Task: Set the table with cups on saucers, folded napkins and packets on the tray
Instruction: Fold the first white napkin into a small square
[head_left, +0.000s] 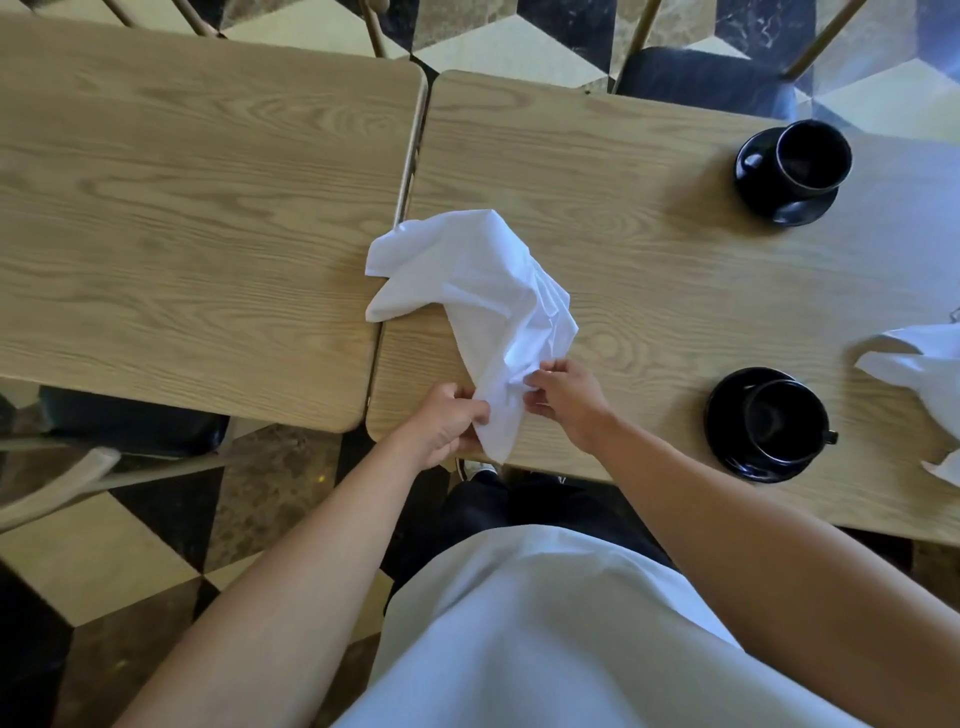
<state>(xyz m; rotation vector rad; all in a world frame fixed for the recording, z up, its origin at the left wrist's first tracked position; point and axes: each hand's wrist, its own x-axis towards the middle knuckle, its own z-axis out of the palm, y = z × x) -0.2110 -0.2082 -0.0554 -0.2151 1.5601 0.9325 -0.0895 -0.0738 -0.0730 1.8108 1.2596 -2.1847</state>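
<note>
Both hands pinch the near end of a crumpled white cloth napkin (485, 312): left hand (451, 423) fingers curled round it, right hand (563, 397) fingertips nipping it. Two black cups on saucers stand at two o'clock (810, 156) and three o'clock (784, 421) on the right wooden table (623, 208).

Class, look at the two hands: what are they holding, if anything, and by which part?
Both hands hold the white napkin by its near, narrow end: the left hand grips it from the left, the right hand pinches it from the right.
</note>
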